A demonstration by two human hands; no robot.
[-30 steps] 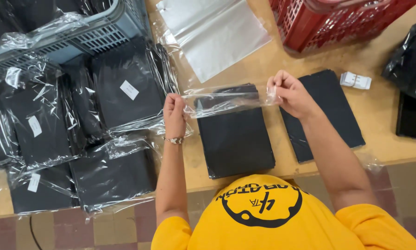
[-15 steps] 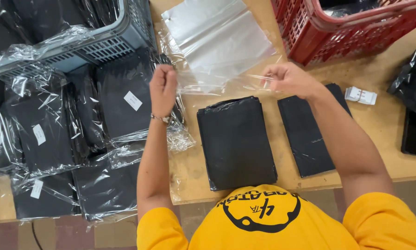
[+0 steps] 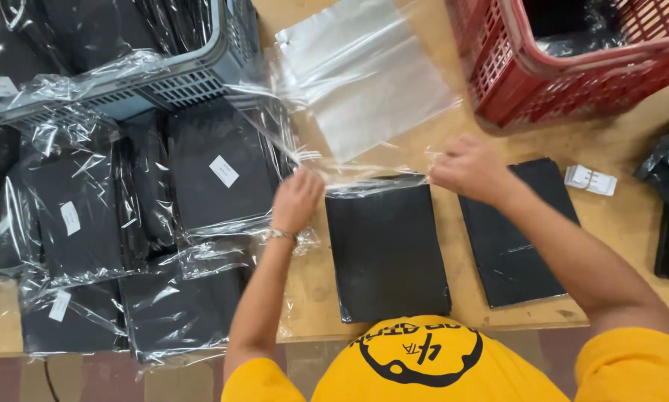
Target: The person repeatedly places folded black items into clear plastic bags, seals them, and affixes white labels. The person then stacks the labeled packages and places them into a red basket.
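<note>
- On the counter (image 3: 632, 223), mid-frame, a black folded garment (image 3: 386, 249) lies flat, its top edge inside a clear bag (image 3: 364, 82).
- Left hand (image 3: 297, 199) pinches the bag's mouth at the garment's left corner.
- Right hand (image 3: 468, 170) grips the mouth at the right corner.
- Bagged garments (image 3: 126, 223) lie left; red basket (image 3: 572, 67) upper right.

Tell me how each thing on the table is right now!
Clear bag: open end pinched by both hands, lying flat beyond them.
Middle black cloth: folded flat, top edge at the bag's mouth.
Right black cloth: folded, not bagged.
Bagged cloths: wrapped, labelled, overlapping.
Red basket: upright.
Grey basket: holds bagged cloths.
Left hand: gripping.
Right hand: gripping.
</note>
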